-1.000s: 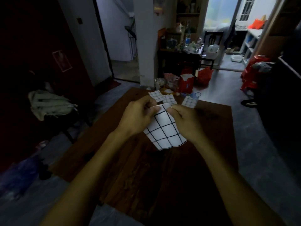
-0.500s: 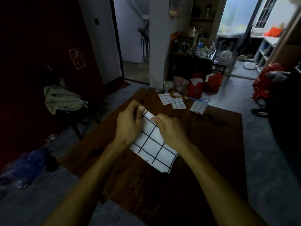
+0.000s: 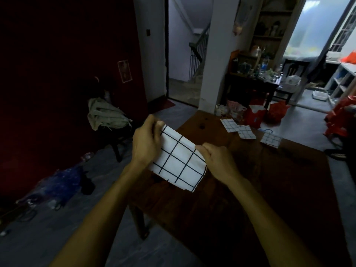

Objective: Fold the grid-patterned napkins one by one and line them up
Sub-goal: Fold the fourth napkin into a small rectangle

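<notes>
- Napkin (image 3: 178,160), white with a black grid, is held up between both hands over the near-left part of the bench (image 3: 279,189); whether its low corner touches the wood I cannot tell.
- Left hand (image 3: 146,143): grip closed, fingers and thumb pinching the upper-left corner of the napkin.
- Right hand (image 3: 217,160): grip closed, fingertips pinching the right end of the same top edge.
- Key relation: the cloth lies between the two grips, and the held edge runs as a diagonal from upper left down to the right. The rest of the cloth hangs down and toward the person from that edge.
- The long axis looks to follow the held edge, so the next fold likely brings one grip across to the other along that line.
- Neither hand is clearly nearer; each sits at one end. The left is higher and farther out, the right lower and closer to the bench middle.
- Three folded napkins (image 3: 246,132) lie in a rough row at the far edge of the bench, well apart from the held one; the right hand is on that side.
- Judgement: fold not yet finished, this piece looks larger than those in the row.
</notes>
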Available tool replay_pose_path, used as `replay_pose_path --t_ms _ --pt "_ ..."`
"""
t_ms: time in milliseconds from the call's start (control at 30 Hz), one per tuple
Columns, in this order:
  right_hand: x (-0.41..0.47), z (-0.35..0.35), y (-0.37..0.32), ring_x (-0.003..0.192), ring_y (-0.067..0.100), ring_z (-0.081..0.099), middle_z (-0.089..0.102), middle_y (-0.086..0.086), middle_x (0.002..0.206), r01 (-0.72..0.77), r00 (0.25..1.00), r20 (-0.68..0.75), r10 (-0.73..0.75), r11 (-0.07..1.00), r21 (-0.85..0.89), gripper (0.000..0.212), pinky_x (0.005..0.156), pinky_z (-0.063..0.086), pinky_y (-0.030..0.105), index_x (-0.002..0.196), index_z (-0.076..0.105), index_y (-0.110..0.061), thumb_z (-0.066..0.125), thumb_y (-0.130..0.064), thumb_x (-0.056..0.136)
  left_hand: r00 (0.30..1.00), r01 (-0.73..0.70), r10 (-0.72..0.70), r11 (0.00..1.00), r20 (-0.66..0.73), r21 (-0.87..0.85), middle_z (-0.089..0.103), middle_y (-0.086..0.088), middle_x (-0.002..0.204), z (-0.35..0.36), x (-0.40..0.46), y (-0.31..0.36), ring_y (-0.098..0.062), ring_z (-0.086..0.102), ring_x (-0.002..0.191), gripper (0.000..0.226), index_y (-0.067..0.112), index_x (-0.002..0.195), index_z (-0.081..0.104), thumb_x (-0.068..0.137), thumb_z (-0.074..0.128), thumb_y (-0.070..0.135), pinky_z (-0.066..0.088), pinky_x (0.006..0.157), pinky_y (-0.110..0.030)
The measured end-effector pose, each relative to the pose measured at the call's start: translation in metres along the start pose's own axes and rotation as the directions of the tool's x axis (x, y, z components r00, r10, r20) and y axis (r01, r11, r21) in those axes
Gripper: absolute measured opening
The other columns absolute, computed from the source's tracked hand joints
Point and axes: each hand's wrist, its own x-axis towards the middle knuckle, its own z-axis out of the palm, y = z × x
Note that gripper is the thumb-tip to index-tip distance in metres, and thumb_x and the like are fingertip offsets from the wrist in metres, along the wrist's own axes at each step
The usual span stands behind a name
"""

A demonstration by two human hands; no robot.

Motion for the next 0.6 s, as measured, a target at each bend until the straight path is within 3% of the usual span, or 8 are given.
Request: replay_pose_path --t_ms 100,200,300,400,433,500,533,600 --pt "0.005 0.032 -0.026 0.051 0.018 0.057 0.051 0.000 0.053 -0.028 0.996 0.081 0.031 0.999 -0.037 0.034 0.051 0.047 0.036 0.071 0.055 -0.019 0.042 -0.036 0.098 0.999 -0.022 0.019 0.994 0.033 0.109 0.056 0.007 0.071 -0.042 0.002 -0.032 -0.007 0.053 0.063 0.018 0.017 0.084 0.046 0.100 0.042 0.027 0.043 0.059 -0.031" --pt "0.017 0.064 -0.047 0.054 0.015 0.059 0.059 0.001 0.057 -0.043 0.991 0.124 0.055 0.994 -0.099 0.040 0.056 0.048 0.033 0.069 0.056 -0.015 0.042 -0.039 0.098 0.999 -0.028 0.024 0.979 0.021 0.200 0.060 0.003 0.077 -0.083 0.000 -0.059 -0.015 0.056 0.066 0.017 0.020 0.083 0.040 0.099 0.041 0.025 0.041 0.058 -0.033" --pt "0.032 0.093 -0.063 0.061 0.016 0.060 0.064 0.000 0.064 -0.083 0.982 0.155 0.108 0.984 -0.159 0.044 0.068 0.052 0.041 0.070 0.058 -0.016 0.038 -0.043 0.099 0.998 -0.033 0.046 0.949 -0.034 0.313 0.066 -0.003 0.084 -0.125 0.001 -0.085 -0.019 0.060 0.071 0.011 0.018 0.087 0.043 0.098 0.044 0.021 0.041 0.056 -0.033" --pt "0.051 0.126 -0.101 0.076 0.010 0.062 0.068 -0.005 0.085 -0.053 0.984 0.171 0.050 0.999 0.011 0.028 0.076 0.054 0.038 0.089 0.061 -0.023 0.042 -0.042 0.097 0.998 -0.056 0.055 0.928 0.014 0.369 0.066 -0.001 0.084 -0.154 -0.001 -0.106 -0.018 0.059 0.070 0.009 0.018 0.087 0.045 0.096 0.047 0.020 0.039 0.057 -0.030" --pt "0.058 0.139 -0.118 0.089 0.008 0.062 0.067 -0.007 0.099 -0.020 0.981 0.192 -0.004 0.992 0.124 0.021 0.081 0.052 0.031 0.103 0.060 -0.025 0.047 -0.040 0.096 0.997 -0.070 0.058 0.929 0.044 0.362 0.064 0.002 0.082 -0.160 -0.003 -0.111 -0.017 0.058 0.069 0.011 0.020 0.085 0.044 0.096 0.048 0.020 0.038 0.057 -0.029" --pt "0.072 0.164 -0.152 0.106 -0.001 0.054 0.058 -0.015 0.116 0.028 0.954 0.276 -0.116 0.952 0.304 0.030 0.089 0.043 0.016 0.122 0.054 -0.026 0.055 -0.033 0.094 0.993 -0.102 0.074 0.934 0.093 0.342 0.057 0.008 0.075 -0.172 -0.007 -0.122 -0.013 0.053 0.065 0.011 0.020 0.085 0.046 0.096 0.049 0.022 0.034 0.055 -0.028" --pt "0.077 0.177 -0.166 0.104 -0.006 0.053 0.058 -0.020 0.111 0.039 0.935 0.317 -0.161 0.933 0.358 0.027 0.087 0.042 0.012 0.120 0.056 -0.027 0.057 -0.030 0.093 0.991 -0.109 0.076 0.938 0.110 0.330 0.056 0.007 0.074 -0.180 -0.009 -0.128 -0.013 0.052 0.064 0.011 0.018 0.088 0.048 0.096 0.048 0.026 0.035 0.054 -0.029" --pt "0.087 0.201 -0.184 0.084 -0.004 0.059 0.064 -0.018 0.087 0.035 0.903 0.375 -0.208 0.907 0.419 0.006 0.074 0.047 0.018 0.097 0.062 -0.025 0.058 -0.023 0.093 0.991 -0.100 0.065 0.941 0.115 0.323 0.061 0.004 0.079 -0.195 -0.007 -0.143 -0.014 0.056 0.068 0.021 0.017 0.092 0.053 0.095 0.042 0.035 0.043 0.056 -0.034"
